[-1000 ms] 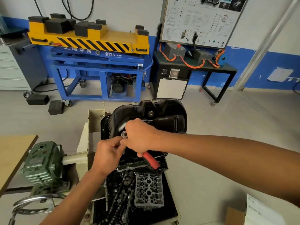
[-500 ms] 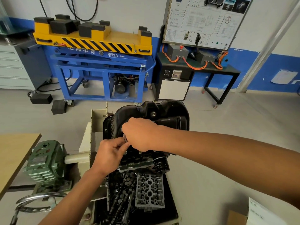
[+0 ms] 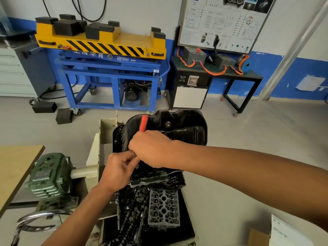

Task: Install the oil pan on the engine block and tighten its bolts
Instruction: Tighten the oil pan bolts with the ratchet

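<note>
Grey alloy cylinder head: nearest you, loose among parts below the engine block.
Left hand: fingertips pinch the ratchet at its socket end, by the pan's near edge.
Right hand: clamped round the ratchet; the red handle points away from you.
Oil pan: black, seated on the block, just beyond both hands.
Writing: oil filter print unreadable; blue lift reads "HY…", rest unclear.

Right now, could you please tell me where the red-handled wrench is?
In the head view, centre: the red-handled wrench is held by the right hand, its handle pointing up in front of the black oil pan's left side.
</note>
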